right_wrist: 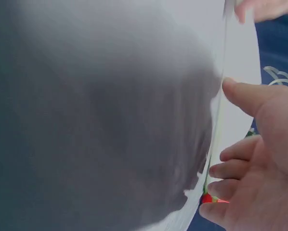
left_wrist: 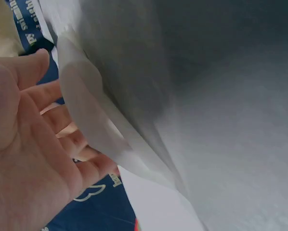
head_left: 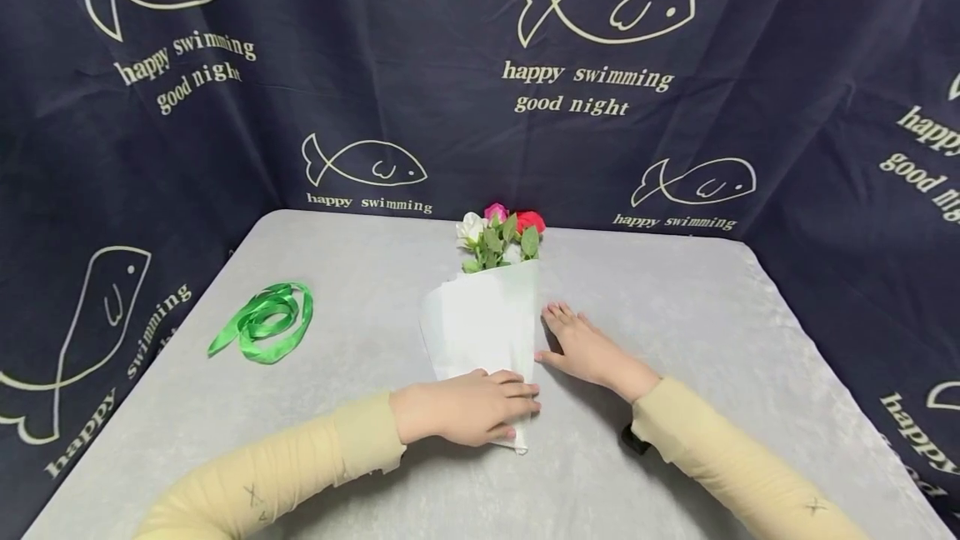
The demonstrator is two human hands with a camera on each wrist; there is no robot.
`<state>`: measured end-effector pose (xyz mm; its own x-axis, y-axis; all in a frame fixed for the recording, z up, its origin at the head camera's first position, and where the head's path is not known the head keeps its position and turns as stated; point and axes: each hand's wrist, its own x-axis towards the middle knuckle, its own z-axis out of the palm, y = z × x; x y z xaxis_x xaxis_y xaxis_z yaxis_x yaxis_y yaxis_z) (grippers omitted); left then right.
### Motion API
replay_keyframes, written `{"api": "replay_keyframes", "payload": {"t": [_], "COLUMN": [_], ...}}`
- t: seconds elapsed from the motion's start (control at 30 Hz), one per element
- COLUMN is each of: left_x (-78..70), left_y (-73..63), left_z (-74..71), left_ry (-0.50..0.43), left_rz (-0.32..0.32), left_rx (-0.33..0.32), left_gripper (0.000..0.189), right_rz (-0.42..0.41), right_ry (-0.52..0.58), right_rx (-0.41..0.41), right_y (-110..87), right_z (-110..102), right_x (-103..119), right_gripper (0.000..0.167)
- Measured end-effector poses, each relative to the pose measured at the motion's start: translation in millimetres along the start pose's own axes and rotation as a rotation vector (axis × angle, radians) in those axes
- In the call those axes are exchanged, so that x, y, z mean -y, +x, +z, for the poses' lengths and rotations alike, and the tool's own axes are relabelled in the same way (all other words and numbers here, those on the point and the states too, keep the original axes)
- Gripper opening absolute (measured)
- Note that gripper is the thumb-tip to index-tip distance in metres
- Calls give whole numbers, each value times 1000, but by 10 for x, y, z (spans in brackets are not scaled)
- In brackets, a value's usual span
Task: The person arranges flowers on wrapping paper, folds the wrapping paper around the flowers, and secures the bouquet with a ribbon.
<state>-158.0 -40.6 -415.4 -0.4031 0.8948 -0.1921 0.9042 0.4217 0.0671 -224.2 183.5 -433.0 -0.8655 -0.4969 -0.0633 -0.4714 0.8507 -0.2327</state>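
A bouquet lies in the middle of the table, its flower heads pointing away. A white rose [head_left: 470, 227], a pink rose [head_left: 496, 213] and a red rose [head_left: 530, 223] stick out with green leaves from white wrapping paper [head_left: 487, 315]. My left hand [head_left: 478, 408] rests flat across the narrow lower end of the paper, fingers extended to its right edge. Beside that edge, higher up, my right hand [head_left: 588, 348] lies with fingers straight and thumb tip right at the paper. The stems are hidden inside the wrap. In the left wrist view, a paper fold [left_wrist: 93, 106] bulges by my fingers.
A loosely coiled green ribbon [head_left: 270, 354] lies on the left of the grey-covered table [head_left: 360, 273]. Dark blue fabric [head_left: 465, 40] printed with white fish and lettering hangs behind and on both sides. A small black object [head_left: 635, 440] shows under the right sleeve.
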Motion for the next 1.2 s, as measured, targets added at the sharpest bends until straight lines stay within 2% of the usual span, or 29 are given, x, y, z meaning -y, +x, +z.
{"api": "replay_keyframes", "payload": {"t": [0.17, 0.23, 0.3, 0.47, 0.57, 0.7, 0.83, 0.97, 1.2], "left_x": [36, 29, 7, -78, -120, -149, -155, -149, -124], "left_y": [-31, -41, -45, -24, -17, -14, -2, 7, 9], "left_z": [18, 43, 73, 123, 130, 143, 158, 166, 137], "left_ry": [-7, 6, 56, 201, 238, 303, 366, 372, 339], "left_rz": [-1, -2, -9, -21, -10, 18, 38, 36, 44], "left_rx": [-36, -44, -49, -65, -101, -170, -210, -231, -275], "left_gripper": [62, 70, 75, 67, 54, 40, 36, 36, 36], "right_rz": [-17, -7, 27, 133, 199, 253, 263, 280, 293], "right_ry": [179, 279, 381, 729, 945, 1147, 1323, 1417, 1445], "right_rx": [-182, -223, -223, -109, -50, 19, 109, 206, 286], "right_y": [-176, -234, -292, -391, -413, -434, -453, -463, -451], "right_z": [-3, 2, 6, 29, 39, 44, 33, 19, 23], "right_x": [116, 146, 178, 235, 232, 194, 169, 181, 212], "right_gripper": [54, 45, 40, 42, 47, 50, 51, 49, 44]}}
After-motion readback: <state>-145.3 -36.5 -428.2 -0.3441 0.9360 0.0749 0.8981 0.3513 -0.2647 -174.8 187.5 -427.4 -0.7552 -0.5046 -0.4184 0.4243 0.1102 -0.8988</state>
